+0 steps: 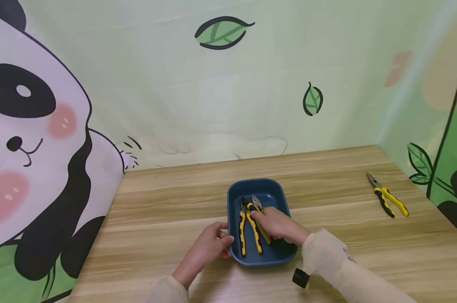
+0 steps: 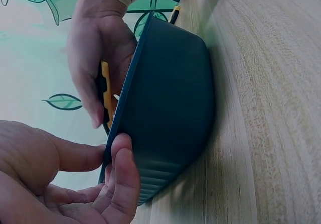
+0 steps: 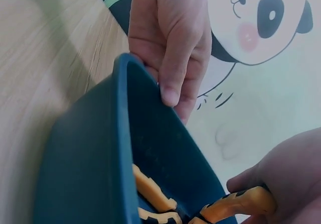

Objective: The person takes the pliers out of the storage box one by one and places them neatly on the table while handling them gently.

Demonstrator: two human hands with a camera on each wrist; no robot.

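A dark blue plastic bin [image 1: 277,252] stands on the wooden table. My left hand [image 1: 212,242] pinches its left rim between thumb and fingers, which the left wrist view shows close up. Inside the bin lies a pair of yellow-and-black pliers [image 1: 242,235], its handles spread toward me. My right hand [image 1: 275,223] reaches over the right side and grips another pair of yellow-and-black pliers [image 3: 241,204] by the handle. Those pliers overlap the first pair in the head view, and the hand hides part of them.
Long-nose pliers [image 1: 389,198] with yellow-and-black handles lie at the table's right, handles apart. A printed cloth [image 1: 168,105] with a panda and leaves hangs behind and beside the wooden table [image 1: 156,202]. A small black object [image 1: 300,277] sits at the right sleeve.
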